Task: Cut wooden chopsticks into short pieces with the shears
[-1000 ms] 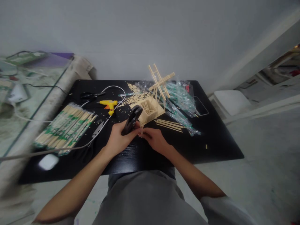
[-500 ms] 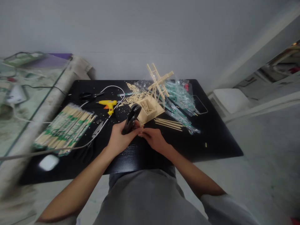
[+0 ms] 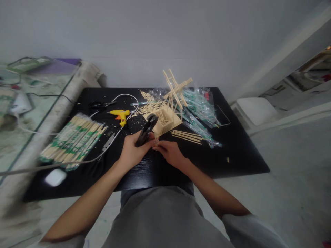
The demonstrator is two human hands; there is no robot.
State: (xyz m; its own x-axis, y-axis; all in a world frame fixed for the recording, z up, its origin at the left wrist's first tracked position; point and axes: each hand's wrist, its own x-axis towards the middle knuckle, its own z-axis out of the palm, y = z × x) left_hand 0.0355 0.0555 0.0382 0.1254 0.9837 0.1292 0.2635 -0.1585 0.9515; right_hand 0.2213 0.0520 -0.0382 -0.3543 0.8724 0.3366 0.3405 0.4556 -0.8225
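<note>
My left hand is closed around a black tool that points up and away from me; its kind is hard to make out. The same hand's fingertips meet those of my right hand at a small pale wooden piece, mostly covered by the fingers. My right hand pinches this piece from the right. Just beyond my hands stands a model built of wooden sticks, with a box-like part on a flat base and a tall crossed frame behind.
On the black table lie a yellow glue gun, wrapped chopsticks, scissors, a white case, loose sticks, cut stick bits and crumpled green-printed wrappers. A white cable crosses the left side.
The view has shifted very slightly. Both hands keep nearly the same pose, with the fingertips still together at the small wooden piece.
</note>
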